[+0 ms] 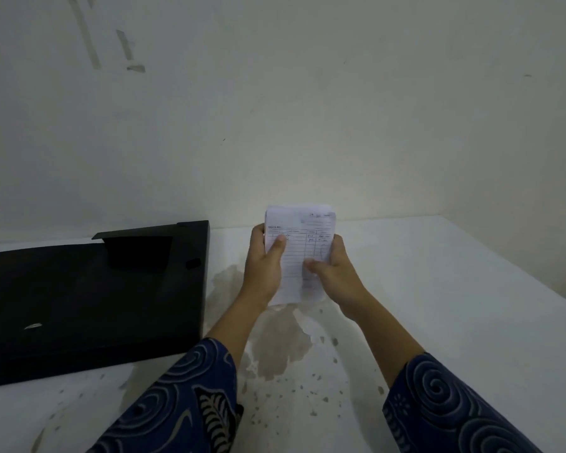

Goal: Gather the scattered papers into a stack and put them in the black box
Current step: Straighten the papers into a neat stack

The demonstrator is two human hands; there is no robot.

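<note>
A stack of white lined papers [299, 243] with a printed table on the top sheet stands upright above the white table, held between both hands. My left hand [264, 269] grips its left edge with the thumb across the front. My right hand [335, 273] grips the right edge, thumb pressed on the lower front. The black box [89, 299] lies flat on the table to the left of my hands, wide and shallow, with a flap raised at its far side.
The white table [438, 305] has a greyish stain and several dark specks under and in front of my hands. A pale wall rises right behind the table. The table's right edge runs diagonally at the far right.
</note>
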